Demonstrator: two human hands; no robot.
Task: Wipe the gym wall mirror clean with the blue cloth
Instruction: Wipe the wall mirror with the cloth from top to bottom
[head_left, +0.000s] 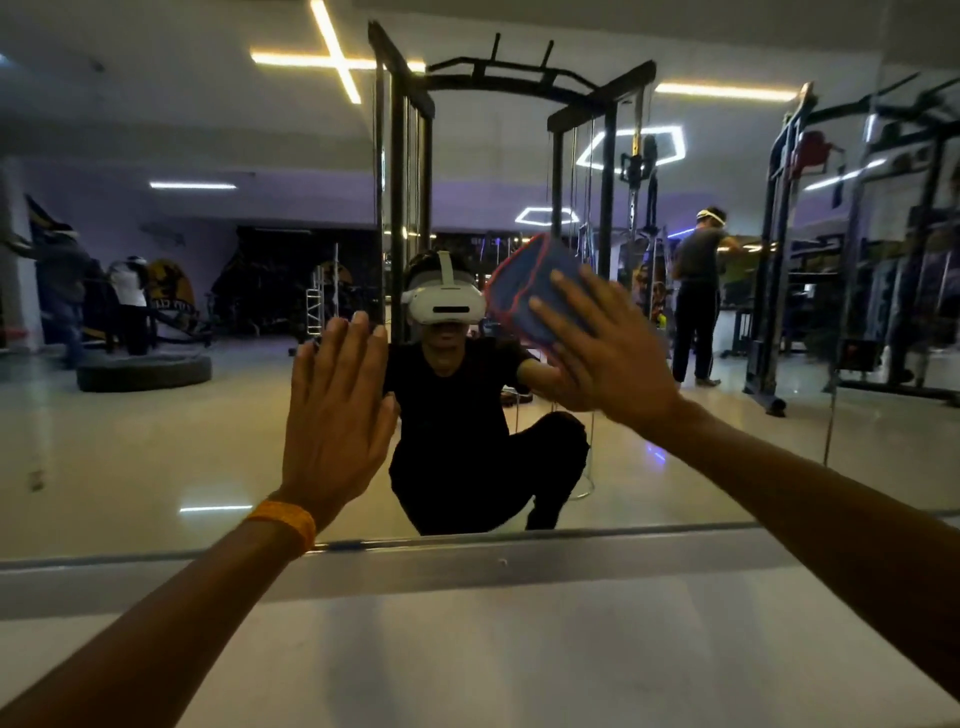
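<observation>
A pale glossy floor (519, 665) fills the near ground and runs up to a grey ledge (467, 571) along the foot of the wall. Beyond it the gym looks dim, lit by warm ceiling strip lights (337, 57) crossing in an X at the upper left and white hexagon-shaped lights (631, 148) further right. A black cable rack (410, 182) with a pull-up bar stands at the centre. A large tyre (143, 371) lies on the floor at the left. Another dark rack (779, 260) stands at the right. The far wall carries what may be painted murals (171, 291), too dark to read.
</observation>
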